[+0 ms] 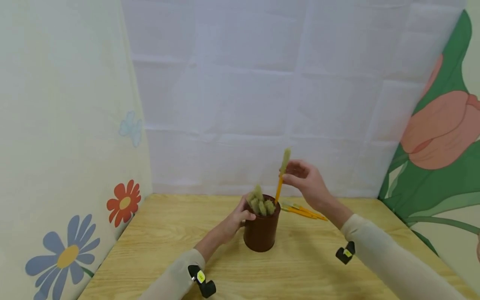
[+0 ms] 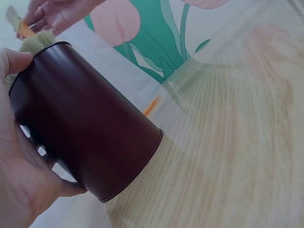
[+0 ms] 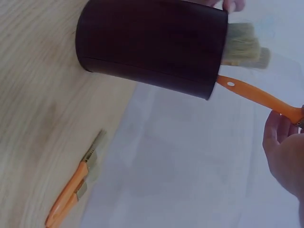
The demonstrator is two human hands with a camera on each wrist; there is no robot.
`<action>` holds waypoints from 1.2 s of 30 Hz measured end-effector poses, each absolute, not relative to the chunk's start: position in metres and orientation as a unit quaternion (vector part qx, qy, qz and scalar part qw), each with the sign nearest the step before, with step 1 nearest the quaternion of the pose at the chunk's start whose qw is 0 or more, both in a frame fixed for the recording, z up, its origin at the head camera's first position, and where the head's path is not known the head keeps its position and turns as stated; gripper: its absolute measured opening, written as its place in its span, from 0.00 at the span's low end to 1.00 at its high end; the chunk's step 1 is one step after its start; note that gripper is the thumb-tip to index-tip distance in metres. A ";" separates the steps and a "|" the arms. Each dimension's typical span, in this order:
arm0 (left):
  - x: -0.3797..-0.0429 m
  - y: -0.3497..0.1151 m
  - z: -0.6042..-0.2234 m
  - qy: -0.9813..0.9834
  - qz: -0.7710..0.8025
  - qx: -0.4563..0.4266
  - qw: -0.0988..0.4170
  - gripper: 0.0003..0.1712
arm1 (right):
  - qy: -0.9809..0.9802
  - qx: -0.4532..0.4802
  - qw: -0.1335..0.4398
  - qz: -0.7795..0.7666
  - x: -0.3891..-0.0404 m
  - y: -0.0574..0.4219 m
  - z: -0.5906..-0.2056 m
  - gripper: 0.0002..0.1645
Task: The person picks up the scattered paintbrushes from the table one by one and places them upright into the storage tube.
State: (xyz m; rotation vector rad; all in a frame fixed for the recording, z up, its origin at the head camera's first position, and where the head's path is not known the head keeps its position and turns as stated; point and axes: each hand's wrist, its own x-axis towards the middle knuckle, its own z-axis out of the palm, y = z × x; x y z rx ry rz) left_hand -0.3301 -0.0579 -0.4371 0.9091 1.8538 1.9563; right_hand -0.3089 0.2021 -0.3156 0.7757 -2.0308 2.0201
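A dark brown cylindrical holder (image 1: 261, 233) stands on the table with several paintbrushes (image 1: 258, 205) in it, pale bristles up. My left hand (image 1: 233, 223) grips its left side, thumb at the rim, as the left wrist view shows. Above the rim's right side, my right hand (image 1: 309, 181) pinches another paintbrush (image 1: 279, 187) near its bristle end. That brush is upright, its orange handle (image 3: 256, 95) pointing down, with the holed end right at the rim in the right wrist view.
More orange-handled paintbrushes (image 3: 71, 190) lie on the wooden table (image 1: 180, 233) behind and right of the holder. A white cloth (image 1: 225, 96) hangs at the back. Flower-printed panels stand at the left (image 1: 67, 125) and right (image 1: 435, 133).
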 end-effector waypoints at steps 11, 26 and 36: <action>-0.332 -0.055 -0.440 0.647 0.682 0.306 0.149 0.47 | -0.770 0.268 0.053 0.576 -0.310 0.190 -0.349 0.30; -0.332 -0.052 -0.440 0.639 0.686 0.316 0.144 0.48 | -0.815 0.267 0.056 0.511 -0.307 0.199 -0.360 0.16; -0.334 -0.054 -0.440 0.641 0.682 0.317 0.153 0.47 | -0.842 0.246 0.098 0.470 -0.316 0.225 -0.367 0.16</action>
